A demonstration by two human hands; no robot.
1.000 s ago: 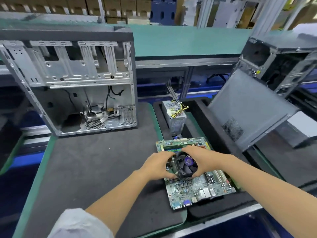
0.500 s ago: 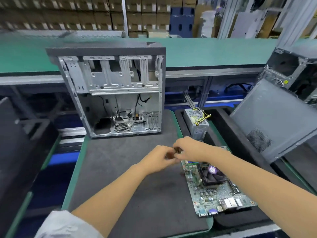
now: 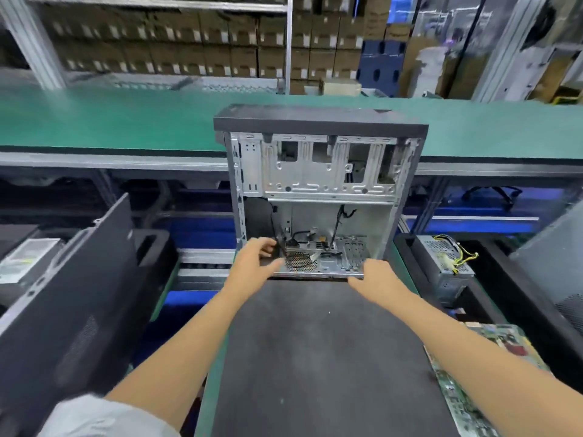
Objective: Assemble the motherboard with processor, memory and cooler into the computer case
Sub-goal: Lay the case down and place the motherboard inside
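A dark side panel (image 3: 72, 298) leans at far left. The left hand (image 3: 252, 263) reaches into the open computer case (image 3: 318, 197), which stands upright on the table's dark mat (image 3: 315, 357); its fingers (image 3: 266, 247) curl loosely over the lower edge near the cables (image 3: 315, 247). The right hand (image 3: 375, 279) rests at the case's bottom rim, fingers slack and holding nothing. The motherboard (image 3: 467, 383) lies at lower right, well apart from the case, with a power supply (image 3: 441, 263) behind it.

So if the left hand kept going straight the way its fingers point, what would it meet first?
Probably the cables low inside the open computer case. The left hand already reaches over the case's near bottom edge, fingers aimed inward just above the round mesh grille. Depth is unclear, so it may already touch them.
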